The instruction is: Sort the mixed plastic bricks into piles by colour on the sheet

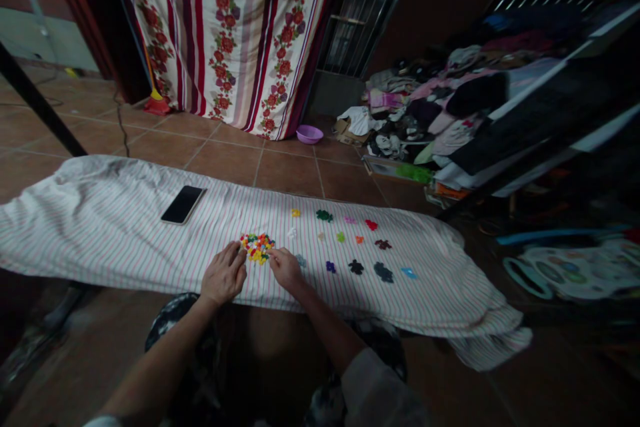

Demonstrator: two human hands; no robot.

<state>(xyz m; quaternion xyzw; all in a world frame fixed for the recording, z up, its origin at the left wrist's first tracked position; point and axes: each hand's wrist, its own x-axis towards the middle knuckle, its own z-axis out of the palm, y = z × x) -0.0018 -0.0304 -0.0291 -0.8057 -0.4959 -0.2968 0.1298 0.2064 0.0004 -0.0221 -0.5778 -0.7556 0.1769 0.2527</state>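
A small heap of mixed coloured beads lies on a striped cloth spread over the tiled floor. My left hand rests flat on the cloth just left of the heap, fingers loosely spread. My right hand sits just right of the heap with its fingers curled and pinched at the heap's edge; whether a bead is between the fingertips is too small to tell. To the right lie several small single-colour piles, among them a green pile, a red pile and a dark pile.
A black phone lies on the cloth to the left. Beyond are a floral curtain, a purple bowl on the tiles, and a heap of clothes by dark shelves at right.
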